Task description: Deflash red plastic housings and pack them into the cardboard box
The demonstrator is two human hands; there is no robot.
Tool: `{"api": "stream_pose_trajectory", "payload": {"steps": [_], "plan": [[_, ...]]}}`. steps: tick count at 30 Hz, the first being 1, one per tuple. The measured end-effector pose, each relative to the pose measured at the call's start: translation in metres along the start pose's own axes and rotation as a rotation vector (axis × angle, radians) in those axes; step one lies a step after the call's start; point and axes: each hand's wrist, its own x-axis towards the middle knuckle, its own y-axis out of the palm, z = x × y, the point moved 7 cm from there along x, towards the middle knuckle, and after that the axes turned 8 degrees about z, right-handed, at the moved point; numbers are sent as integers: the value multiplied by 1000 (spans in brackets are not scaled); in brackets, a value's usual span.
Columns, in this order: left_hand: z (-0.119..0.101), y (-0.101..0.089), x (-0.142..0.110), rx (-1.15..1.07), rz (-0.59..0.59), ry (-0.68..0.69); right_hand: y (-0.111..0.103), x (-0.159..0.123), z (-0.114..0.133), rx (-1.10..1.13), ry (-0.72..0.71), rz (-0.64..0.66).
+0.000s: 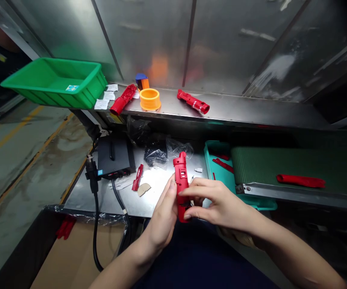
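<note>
Upright in front of me is a red plastic tubular housing (180, 172) with small square openings near its top. My left hand (164, 216) wraps round its left side, thumb along the body. On the other side, my right hand (212, 198) grips the lower part with thumb and fingers; a small dark spot shows between them, too small to make out. Behind the hands, a slim red part (137, 177) lies on the metal table beside a beige half-round piece (144, 189).
Along the shelf stand a green bin (56, 86), a red housing (123, 99), an orange ring (150, 99) and another red housing (193, 102). A black box (115, 154) with a cable sits left. To the right, a green conveyor (260, 164) carries a red part (300, 180) beside a teal tray (208, 154).
</note>
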Motion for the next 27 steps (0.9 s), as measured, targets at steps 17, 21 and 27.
{"api": "stream_pose_trajectory", "payload": {"steps": [17, 21, 27], "plan": [[8, 7, 4, -33, 75, 134, 22, -36, 20, -317, -94, -673], [8, -5, 7, -16, -3, 105, 20, -54, -11, -270, -5, -699], [3, -45, 12, -33, -153, 98, 60, -94, -163, -310, 543, -514]]}}
